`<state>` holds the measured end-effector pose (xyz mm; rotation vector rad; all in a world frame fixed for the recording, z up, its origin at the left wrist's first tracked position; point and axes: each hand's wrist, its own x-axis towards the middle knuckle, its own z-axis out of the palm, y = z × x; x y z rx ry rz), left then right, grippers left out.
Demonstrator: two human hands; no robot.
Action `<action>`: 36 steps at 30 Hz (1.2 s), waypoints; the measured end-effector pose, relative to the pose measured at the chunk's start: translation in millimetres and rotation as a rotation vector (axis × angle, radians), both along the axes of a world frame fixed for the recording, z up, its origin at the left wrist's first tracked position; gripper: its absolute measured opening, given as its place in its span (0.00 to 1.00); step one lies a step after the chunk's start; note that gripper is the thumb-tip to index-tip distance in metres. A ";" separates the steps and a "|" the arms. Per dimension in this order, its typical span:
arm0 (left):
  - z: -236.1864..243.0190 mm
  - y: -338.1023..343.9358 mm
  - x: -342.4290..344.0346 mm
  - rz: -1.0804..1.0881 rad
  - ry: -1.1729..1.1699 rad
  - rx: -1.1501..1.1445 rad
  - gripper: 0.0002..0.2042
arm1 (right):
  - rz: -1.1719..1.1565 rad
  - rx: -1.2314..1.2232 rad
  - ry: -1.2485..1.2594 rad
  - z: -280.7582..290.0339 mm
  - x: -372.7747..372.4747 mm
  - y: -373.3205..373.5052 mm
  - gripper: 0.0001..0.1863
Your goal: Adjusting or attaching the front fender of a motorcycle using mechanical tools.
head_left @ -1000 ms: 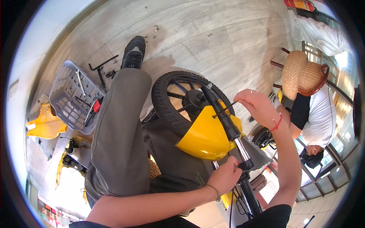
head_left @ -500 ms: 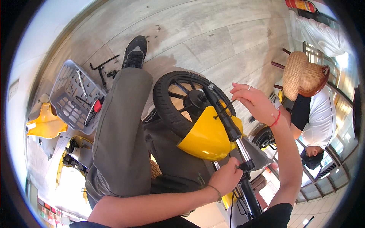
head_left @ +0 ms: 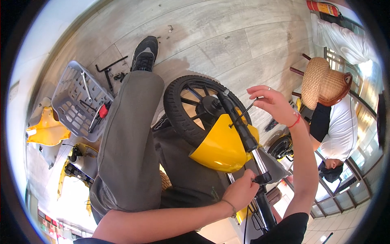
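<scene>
A yellow front fender (head_left: 217, 148) sits beside a black-spoked wheel (head_left: 180, 99) on a front fork (head_left: 260, 160) with silver tubes. My right hand (head_left: 274, 105) pinches the outer end of a thin black hex key (head_left: 243, 113) between thumb and fingertips. The key's other end meets the fender's side, next to the black lower fork leg (head_left: 245, 136). My left hand (head_left: 242, 188) is closed around the fork, at the black clamp (head_left: 262, 178); its palm side is hidden.
Left of my leg stands a grey plastic basket (head_left: 75, 103) with a wrench and a red-handled tool. Black tools (head_left: 109, 73) and small parts lie by my shoe (head_left: 145, 55). Yellow panels (head_left: 48, 128) lie far left. At right, a person (head_left: 338, 126) is near a wicker stool (head_left: 325, 83).
My right hand has moved slightly right, and the hex key's outer end has swung with it. My left hand keeps its hold on the fork.
</scene>
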<state>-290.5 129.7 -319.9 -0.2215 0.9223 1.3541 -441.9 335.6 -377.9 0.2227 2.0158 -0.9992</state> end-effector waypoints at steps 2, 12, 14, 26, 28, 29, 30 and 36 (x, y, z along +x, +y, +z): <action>1.4 -0.9 -3.2 -0.027 -0.005 -0.007 0.12 | -0.018 -0.017 -0.041 -0.1 0.5 -0.1 0.09; -1.4 0.5 1.3 -0.002 -0.024 0.000 0.13 | 0.063 0.054 -0.067 -4.8 -0.1 5.7 0.09; -0.3 -0.6 -0.5 -0.016 -0.012 -0.019 0.13 | 0.120 0.063 -0.020 -5.7 -0.6 7.9 0.08; 0.6 -16.2 -11.0 0.008 -0.106 -0.009 0.12 | 0.171 -0.024 0.092 9.4 -9.9 -19.3 0.10; -0.8 -17.6 -8.8 0.054 -0.112 -0.019 0.10 | 0.045 -0.095 0.044 0.4 -3.2 -10.3 0.10; -0.5 -18.2 -8.1 0.109 -0.123 -0.024 0.08 | -0.071 -0.162 -0.012 -3.1 -0.4 -5.2 0.10; -0.4 -20.0 -7.5 0.101 -0.120 -0.031 0.08 | -0.079 -0.169 -0.009 -4.9 1.2 -0.9 0.10; 17.8 -36.3 -31.6 0.112 -0.320 0.017 0.07 | -0.047 -0.304 0.102 -19.9 8.0 13.2 0.12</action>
